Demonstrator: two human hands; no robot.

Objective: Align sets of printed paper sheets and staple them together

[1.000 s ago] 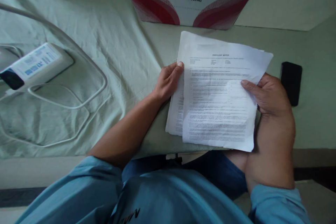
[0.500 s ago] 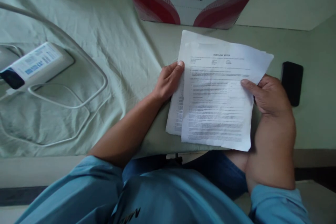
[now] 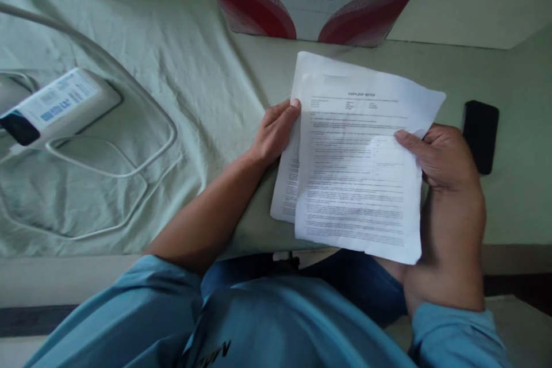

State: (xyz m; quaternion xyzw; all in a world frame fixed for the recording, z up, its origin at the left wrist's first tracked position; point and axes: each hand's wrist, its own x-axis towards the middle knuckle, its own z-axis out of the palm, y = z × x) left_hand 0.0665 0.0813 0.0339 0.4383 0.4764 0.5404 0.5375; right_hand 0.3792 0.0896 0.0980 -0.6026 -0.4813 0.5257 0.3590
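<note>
Two overlapping printed sheets are held up over the table's front edge. The front sheet (image 3: pixel 353 184), headed "OVERLEAF NOTES", covers most of the rear sheet (image 3: pixel 284 190), which shows along the left and top. My left hand (image 3: pixel 277 131) grips the rear sheet's left edge, thumb on top and fingers behind. On the right side, my right hand (image 3: pixel 444 152) pinches the front sheet between its thumb and the hidden fingers; whether it also holds the rear sheet I cannot tell. The paper looks slightly creased, with a wavy lower edge.
A red and white water carton (image 3: pixel 319 6) stands at the back. A black phone (image 3: pixel 480 137) lies right of my right hand. On the left, a white device with a label (image 3: pixel 64 103) and a looped grey cable (image 3: pixel 172 132) rest on wrinkled green cloth (image 3: pixel 194 57).
The front sheet's lower edge has dropped a little and its bottom right corner has swung right. Both hands keep their grip, almost in the same place.
</note>
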